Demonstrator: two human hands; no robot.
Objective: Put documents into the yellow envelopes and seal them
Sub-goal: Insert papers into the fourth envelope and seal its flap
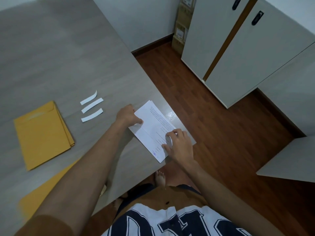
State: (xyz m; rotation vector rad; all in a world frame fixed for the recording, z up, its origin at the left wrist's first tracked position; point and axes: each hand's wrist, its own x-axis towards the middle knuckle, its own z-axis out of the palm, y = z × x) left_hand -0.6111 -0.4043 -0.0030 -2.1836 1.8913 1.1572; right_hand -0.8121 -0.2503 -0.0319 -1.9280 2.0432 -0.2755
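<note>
The documents [154, 126], a thin stack of printed white sheets, lie at the worktop's [59, 57] right edge, close to its near right corner, with their long side running along that edge. The top sheet looks folded or creased lengthwise, though whether a fold is being made cannot be told for sure. The left hand [127, 114] rests on the far left corner of the stack, its fingers [139, 120] curled and pressing the paper down rather than closing round it. The right hand [179, 143] sits on the near end, fingers bent, the tips pinching or lifting the top sheet's edge.

Out from there, toward the middle of the worktop, three white paper strips [92, 106] lie side by side, slightly curled. They look like peeled backing from adhesive flaps, which would suggest that three envelopes are already sealed; that is a guess from the count alone. Further left, near the worktop's left edge, a stack of yellow envelopes [42, 135] lies flat, flaps seemingly closed. Another yellow envelope [56, 183] shows at the near edge, partly hidden under the left forearm.

By this reading the job is partway through: some envelopes appear filled and sealed, while this set of documents has not yet gone in. Left to do is to slide the sheets into the near envelope, peel its strip and press the flap down.
</note>
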